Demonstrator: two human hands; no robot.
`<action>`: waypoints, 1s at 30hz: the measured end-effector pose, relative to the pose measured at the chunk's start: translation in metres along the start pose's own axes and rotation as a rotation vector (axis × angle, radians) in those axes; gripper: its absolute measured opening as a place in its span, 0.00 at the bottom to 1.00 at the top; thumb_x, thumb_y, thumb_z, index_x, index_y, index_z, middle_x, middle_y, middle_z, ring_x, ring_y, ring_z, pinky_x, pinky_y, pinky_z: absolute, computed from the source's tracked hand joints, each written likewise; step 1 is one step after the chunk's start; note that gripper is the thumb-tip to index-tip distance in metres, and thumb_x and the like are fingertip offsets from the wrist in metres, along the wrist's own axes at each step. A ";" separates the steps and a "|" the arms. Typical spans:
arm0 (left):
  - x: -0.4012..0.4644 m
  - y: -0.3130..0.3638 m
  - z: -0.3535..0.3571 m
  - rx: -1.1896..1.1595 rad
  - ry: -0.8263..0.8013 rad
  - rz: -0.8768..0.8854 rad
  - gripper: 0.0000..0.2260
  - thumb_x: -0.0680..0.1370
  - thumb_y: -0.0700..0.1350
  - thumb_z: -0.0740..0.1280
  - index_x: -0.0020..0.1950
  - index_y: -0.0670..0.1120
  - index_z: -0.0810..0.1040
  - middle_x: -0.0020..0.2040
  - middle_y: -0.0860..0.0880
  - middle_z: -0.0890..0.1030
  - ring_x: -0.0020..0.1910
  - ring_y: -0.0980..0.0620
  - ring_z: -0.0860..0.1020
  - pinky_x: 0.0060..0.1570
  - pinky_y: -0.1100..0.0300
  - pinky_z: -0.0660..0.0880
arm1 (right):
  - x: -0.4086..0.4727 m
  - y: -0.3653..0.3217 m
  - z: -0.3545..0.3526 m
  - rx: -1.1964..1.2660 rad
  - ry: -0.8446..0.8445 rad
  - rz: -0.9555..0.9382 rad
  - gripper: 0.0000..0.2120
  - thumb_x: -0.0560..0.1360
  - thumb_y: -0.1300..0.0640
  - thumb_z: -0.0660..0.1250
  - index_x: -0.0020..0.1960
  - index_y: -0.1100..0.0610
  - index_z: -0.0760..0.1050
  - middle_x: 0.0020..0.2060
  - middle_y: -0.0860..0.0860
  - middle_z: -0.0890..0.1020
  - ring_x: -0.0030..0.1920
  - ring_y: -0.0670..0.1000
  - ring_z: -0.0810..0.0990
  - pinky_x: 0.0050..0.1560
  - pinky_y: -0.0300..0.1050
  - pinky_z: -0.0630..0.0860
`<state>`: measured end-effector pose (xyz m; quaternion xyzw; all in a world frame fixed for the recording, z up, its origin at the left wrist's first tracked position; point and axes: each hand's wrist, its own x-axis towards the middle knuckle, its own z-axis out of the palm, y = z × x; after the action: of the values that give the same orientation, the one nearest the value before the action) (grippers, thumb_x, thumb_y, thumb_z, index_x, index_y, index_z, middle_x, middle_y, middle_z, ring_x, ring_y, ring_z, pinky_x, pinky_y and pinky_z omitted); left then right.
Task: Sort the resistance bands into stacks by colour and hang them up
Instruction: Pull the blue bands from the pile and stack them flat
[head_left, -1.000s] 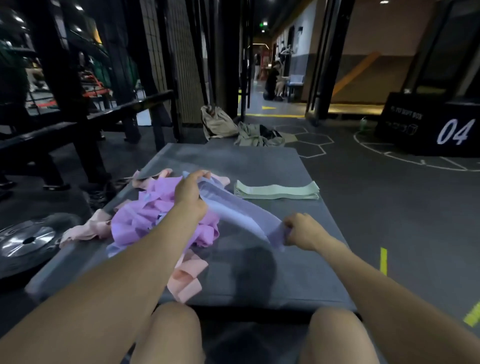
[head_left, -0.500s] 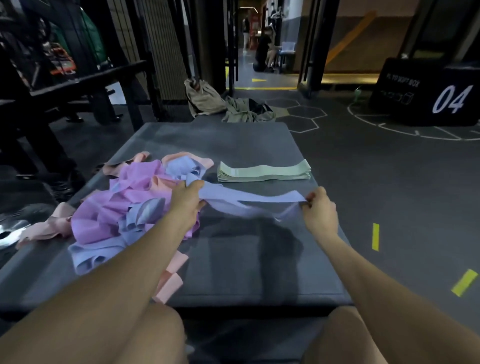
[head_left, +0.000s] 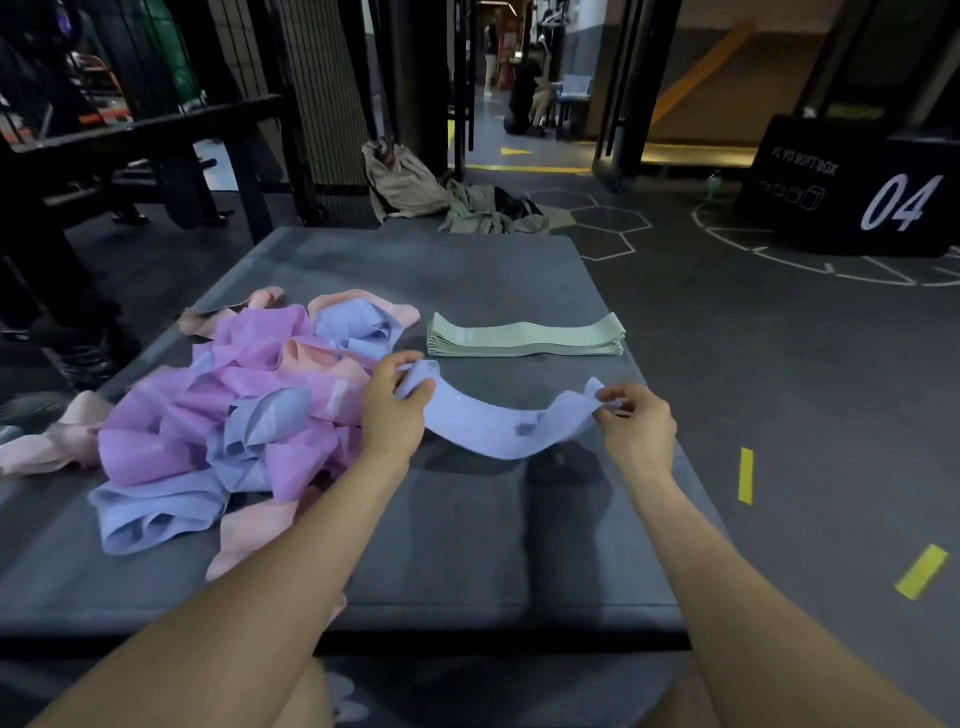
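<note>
Blue band (head_left: 498, 428) now fully clear of the mixed pile (head_left: 249, 415); half a second ago its left end still ran into the heap. It sags between the hands above the mat (head_left: 467, 545). Left hand (head_left: 393, 410) grips one end, fingers curled round it; right hand (head_left: 636, 423) pinches the other. Judgement: first blue stack about to start. Green stack (head_left: 524, 340) lies just beyond. Bare mat below the band offers room; the mat's right edge is near the right hand.
</note>
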<state>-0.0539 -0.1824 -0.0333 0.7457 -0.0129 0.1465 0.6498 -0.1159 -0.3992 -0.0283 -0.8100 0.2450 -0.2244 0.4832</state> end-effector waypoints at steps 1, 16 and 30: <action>-0.001 -0.008 0.000 0.012 0.015 -0.014 0.13 0.73 0.37 0.67 0.56 0.42 0.75 0.47 0.50 0.77 0.45 0.52 0.75 0.42 0.66 0.71 | 0.001 0.004 0.001 -0.038 -0.030 0.008 0.07 0.75 0.62 0.64 0.52 0.58 0.78 0.42 0.54 0.79 0.43 0.53 0.76 0.42 0.40 0.68; -0.005 -0.004 0.002 0.122 -0.384 -0.276 0.26 0.60 0.64 0.71 0.52 0.52 0.74 0.57 0.54 0.73 0.57 0.53 0.70 0.51 0.61 0.65 | 0.019 0.013 -0.002 0.178 -0.175 -0.032 0.11 0.79 0.59 0.61 0.42 0.66 0.75 0.31 0.52 0.72 0.33 0.48 0.67 0.32 0.40 0.63; -0.005 -0.010 -0.015 0.086 -0.383 -0.285 0.17 0.78 0.41 0.65 0.66 0.43 0.71 0.61 0.46 0.74 0.53 0.51 0.75 0.50 0.59 0.74 | 0.025 0.019 -0.015 0.823 -0.018 0.440 0.09 0.75 0.59 0.65 0.36 0.58 0.74 0.30 0.50 0.77 0.33 0.51 0.75 0.36 0.43 0.69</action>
<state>-0.0594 -0.1671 -0.0425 0.7810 -0.0244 -0.0904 0.6174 -0.1087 -0.4320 -0.0353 -0.4818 0.2973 -0.1883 0.8025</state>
